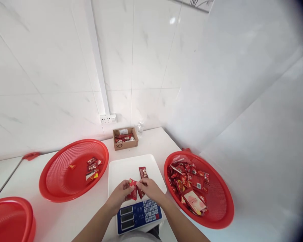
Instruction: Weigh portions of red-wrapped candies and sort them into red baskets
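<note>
Between finger and thumb, my left hand (120, 195) grips a small red packet (133, 188) above the near edge of the weighing scale (121, 164). My right hand (151, 190) is closed at the right edge of that packet, its fingers pinching red wrapper; a second red packet (140, 193) hangs below its fingers. Another red packet (143, 171) lies on the white scale pan just beyond my right fingers. In front of me is the blue keypad panel (138, 215), partly under my wrists, with dark display windows.
Right of the scale stands a red basket (222, 205) heaped with red packets. At left, a red basket (60, 161) holds several packets; another red basket (7, 218) is cut off at lower left. A cardboard box (126, 144) with red packets sits near the wall socket (108, 119).
</note>
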`<action>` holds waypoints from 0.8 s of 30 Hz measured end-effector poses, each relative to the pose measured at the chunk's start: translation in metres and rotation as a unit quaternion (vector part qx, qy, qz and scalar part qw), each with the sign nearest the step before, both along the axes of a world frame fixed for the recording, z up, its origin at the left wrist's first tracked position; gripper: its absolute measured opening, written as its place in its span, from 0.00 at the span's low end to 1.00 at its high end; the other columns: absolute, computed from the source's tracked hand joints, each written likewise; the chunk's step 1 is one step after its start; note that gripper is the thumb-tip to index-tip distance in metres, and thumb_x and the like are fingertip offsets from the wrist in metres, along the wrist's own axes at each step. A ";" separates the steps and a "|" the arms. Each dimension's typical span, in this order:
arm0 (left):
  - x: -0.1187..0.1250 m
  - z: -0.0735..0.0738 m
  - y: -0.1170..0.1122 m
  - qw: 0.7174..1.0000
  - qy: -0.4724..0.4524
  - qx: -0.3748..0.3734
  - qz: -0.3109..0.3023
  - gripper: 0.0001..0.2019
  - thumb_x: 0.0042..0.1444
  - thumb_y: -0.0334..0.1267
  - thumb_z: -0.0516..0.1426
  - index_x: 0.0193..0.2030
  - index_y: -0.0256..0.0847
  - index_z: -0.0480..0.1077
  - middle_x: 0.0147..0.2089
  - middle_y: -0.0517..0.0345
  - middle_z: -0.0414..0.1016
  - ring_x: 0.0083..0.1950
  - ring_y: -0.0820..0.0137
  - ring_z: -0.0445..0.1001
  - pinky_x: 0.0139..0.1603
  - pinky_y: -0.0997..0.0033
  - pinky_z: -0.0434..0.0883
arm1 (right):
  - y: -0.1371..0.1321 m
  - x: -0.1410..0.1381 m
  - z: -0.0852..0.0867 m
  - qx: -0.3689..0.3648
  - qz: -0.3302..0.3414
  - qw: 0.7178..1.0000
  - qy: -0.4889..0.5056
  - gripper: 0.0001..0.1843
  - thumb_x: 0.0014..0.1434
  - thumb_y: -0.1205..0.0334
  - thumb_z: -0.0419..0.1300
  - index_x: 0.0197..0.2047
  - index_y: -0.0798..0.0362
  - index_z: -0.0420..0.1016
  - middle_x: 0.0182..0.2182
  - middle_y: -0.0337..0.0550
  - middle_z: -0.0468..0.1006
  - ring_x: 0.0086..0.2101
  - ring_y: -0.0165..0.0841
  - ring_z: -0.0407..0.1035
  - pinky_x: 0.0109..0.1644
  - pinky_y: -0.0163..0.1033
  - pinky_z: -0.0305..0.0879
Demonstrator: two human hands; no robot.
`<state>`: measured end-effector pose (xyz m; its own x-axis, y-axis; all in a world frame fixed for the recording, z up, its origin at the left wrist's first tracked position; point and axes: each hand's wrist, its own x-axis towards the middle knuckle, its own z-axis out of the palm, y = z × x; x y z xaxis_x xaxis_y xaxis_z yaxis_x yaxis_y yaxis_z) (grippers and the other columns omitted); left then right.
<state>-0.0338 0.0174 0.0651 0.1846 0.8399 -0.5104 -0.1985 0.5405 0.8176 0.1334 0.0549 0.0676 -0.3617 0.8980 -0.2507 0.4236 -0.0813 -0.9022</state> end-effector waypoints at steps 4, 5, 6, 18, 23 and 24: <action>-0.001 -0.006 -0.005 1.000 0.003 0.001 -0.018 0.26 0.39 0.54 0.65 0.40 0.40 0.68 0.37 0.59 0.75 0.36 0.72 0.71 0.41 0.70 0.64 | -0.004 0.000 -0.001 -0.020 0.008 0.999 0.038 0.19 0.53 0.48 0.56 0.22 0.55 0.71 0.18 0.36 0.68 0.24 0.28 0.61 0.30 0.34 0.57; -0.001 -0.008 -0.006 1.000 0.003 0.002 -0.023 0.26 0.40 0.54 0.65 0.41 0.40 0.69 0.37 0.58 0.75 0.36 0.71 0.71 0.41 0.69 0.65 | -0.005 0.000 0.000 -0.032 0.007 0.998 0.050 0.18 0.52 0.48 0.57 0.22 0.55 0.71 0.18 0.36 0.68 0.23 0.28 0.61 0.30 0.34 0.57; 0.000 -0.012 -0.007 1.000 0.002 0.003 -0.025 0.26 0.40 0.55 0.65 0.41 0.39 0.69 0.37 0.57 0.75 0.37 0.70 0.72 0.41 0.68 0.65 | -0.005 0.000 0.001 -0.045 0.007 0.997 0.060 0.17 0.50 0.49 0.57 0.23 0.55 0.72 0.18 0.36 0.68 0.23 0.28 0.61 0.29 0.34 0.57; 0.013 -0.076 0.002 0.997 -0.001 0.073 0.023 0.30 0.29 0.64 0.65 0.28 0.40 0.65 0.24 0.65 0.66 0.26 0.73 0.65 0.33 0.68 0.62 | -0.004 -0.001 -0.025 0.008 -0.010 1.000 0.014 0.11 0.44 0.53 0.58 0.25 0.52 0.75 0.24 0.39 0.72 0.28 0.34 0.67 0.34 0.37 0.62; 0.011 -0.080 0.004 0.994 -0.004 0.104 0.015 0.29 0.31 0.63 0.65 0.26 0.41 0.62 0.22 0.66 0.62 0.25 0.74 0.63 0.33 0.69 0.59 | 0.000 0.002 -0.045 0.036 0.001 0.999 0.005 0.13 0.44 0.52 0.59 0.26 0.52 0.76 0.25 0.41 0.74 0.30 0.35 0.68 0.37 0.38 0.62; 0.011 -0.078 0.005 0.994 -0.003 0.108 0.009 0.28 0.32 0.63 0.64 0.26 0.41 0.62 0.22 0.66 0.63 0.26 0.74 0.63 0.34 0.69 0.60 | 0.002 0.003 -0.048 0.032 0.003 0.999 0.004 0.13 0.44 0.51 0.59 0.26 0.52 0.77 0.24 0.41 0.74 0.30 0.35 0.68 0.37 0.38 0.62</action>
<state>-0.0233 0.0220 -0.0132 0.1700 0.9329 -0.3175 -0.2114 0.3492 0.9129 0.1365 0.0571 0.0196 -0.3683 0.9101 -0.1900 0.4175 -0.0207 -0.9085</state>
